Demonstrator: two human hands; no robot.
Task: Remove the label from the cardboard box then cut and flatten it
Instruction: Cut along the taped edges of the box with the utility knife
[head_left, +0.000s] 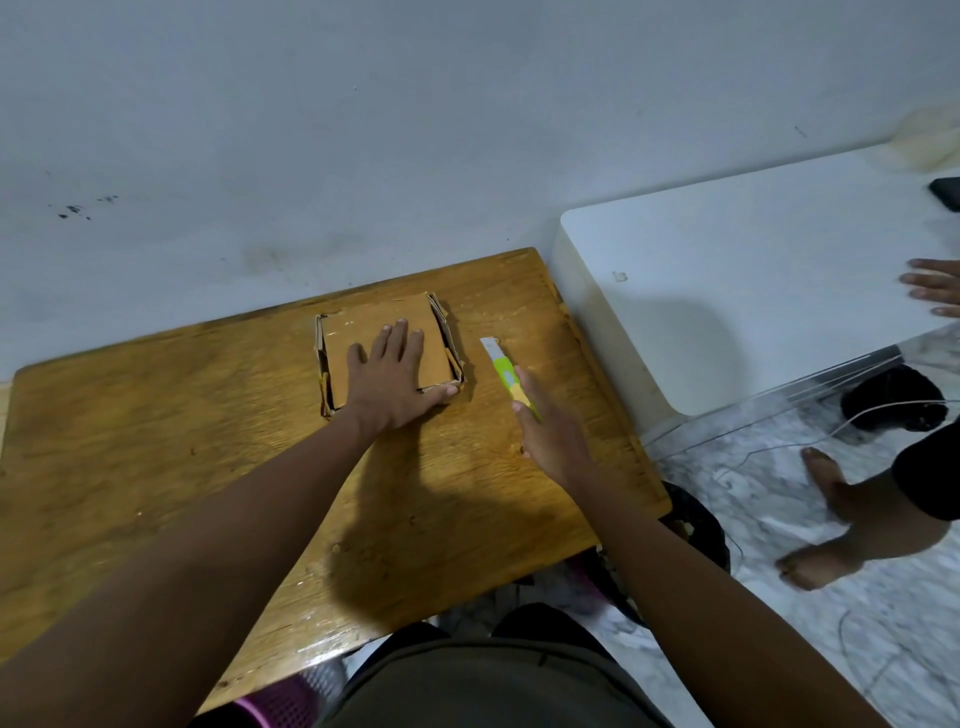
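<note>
A brown cardboard box (358, 325) lies flattened near the far edge of the wooden table (208, 467), its folded edges showing at the sides. My left hand (392, 374) presses flat on it with the fingers spread. To the right of the box lies a utility knife (503, 371) with a green and yellow handle and a white blade end. My right hand (550, 431) lies beside the knife with straight fingers, its fingertips touching the knife's near end. No label shows on the box.
A white table (753, 260) stands to the right, with another person's hand (935, 291) on it and a dark object (948, 192) at its far edge. That person's feet (831, 519) are on the marble floor, among thin cables. A wall runs behind the wooden table.
</note>
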